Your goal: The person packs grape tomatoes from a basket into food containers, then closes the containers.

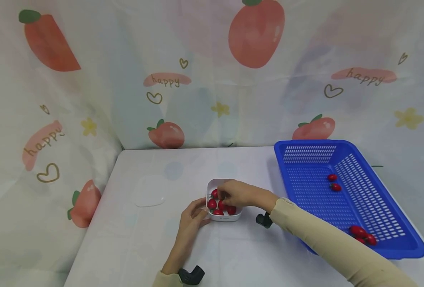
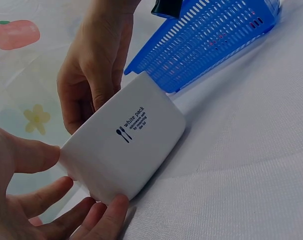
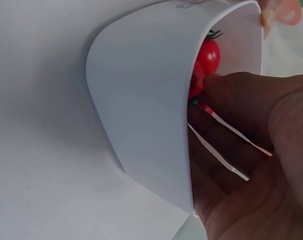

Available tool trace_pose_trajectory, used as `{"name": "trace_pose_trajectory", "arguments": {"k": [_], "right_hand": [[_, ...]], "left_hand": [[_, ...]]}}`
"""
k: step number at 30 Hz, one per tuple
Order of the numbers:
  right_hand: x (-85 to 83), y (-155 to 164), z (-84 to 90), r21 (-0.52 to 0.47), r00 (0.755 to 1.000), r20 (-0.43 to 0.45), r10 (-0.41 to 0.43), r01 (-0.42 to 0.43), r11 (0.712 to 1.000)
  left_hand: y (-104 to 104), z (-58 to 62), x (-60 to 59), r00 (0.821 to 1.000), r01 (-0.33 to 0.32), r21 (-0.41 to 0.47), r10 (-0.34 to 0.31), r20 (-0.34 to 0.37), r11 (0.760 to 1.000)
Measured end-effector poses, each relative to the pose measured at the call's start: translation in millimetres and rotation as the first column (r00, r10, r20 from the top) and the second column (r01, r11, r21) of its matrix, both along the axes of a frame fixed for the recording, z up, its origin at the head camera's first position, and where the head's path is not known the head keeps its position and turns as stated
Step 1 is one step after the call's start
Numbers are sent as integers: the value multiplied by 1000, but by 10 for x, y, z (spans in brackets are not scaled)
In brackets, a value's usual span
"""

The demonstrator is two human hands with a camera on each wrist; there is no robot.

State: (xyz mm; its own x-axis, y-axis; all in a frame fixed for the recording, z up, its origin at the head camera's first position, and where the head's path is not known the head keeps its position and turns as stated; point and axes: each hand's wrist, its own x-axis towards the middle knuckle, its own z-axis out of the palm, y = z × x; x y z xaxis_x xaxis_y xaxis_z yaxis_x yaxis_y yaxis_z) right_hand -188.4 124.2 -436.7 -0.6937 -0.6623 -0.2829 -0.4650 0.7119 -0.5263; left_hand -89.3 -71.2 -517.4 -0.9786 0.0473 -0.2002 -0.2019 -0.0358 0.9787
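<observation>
By the loosely extended left hand [image 1: 190,220], a white container [image 1: 226,218] on the table [image 1: 154,235] is touched, and red tomatoes [image 1: 212,204] inside are touched by the right hand [image 1: 239,193], though whether one is gripped cannot be told, while more are held in a blue basket [image 1: 308,201] farther right.

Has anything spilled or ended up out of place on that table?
Nothing stands out. The red tomatoes I can see are all in the white container or the blue basket, and neither looks tipped or damaged.
</observation>
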Motion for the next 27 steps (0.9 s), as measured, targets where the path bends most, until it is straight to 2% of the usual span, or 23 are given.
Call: {"name": "trace_pose_trajectory", "arguments": {"k": [6,12,27], "right_hand": [[1,56,81,-33,999,30,-18,19,999],[-18,163,218,-58,1000,-17,6,-7,998],[71,598,559,-90,996,-39,-76,73,993]], "left_hand": [[-1,14,13,1000,1,-1,-1,-11,1000],[8,34,16,1000,-7,9,7,-3,1000],[25,32,18,1000,-14,0,14,-5,1000]]}}
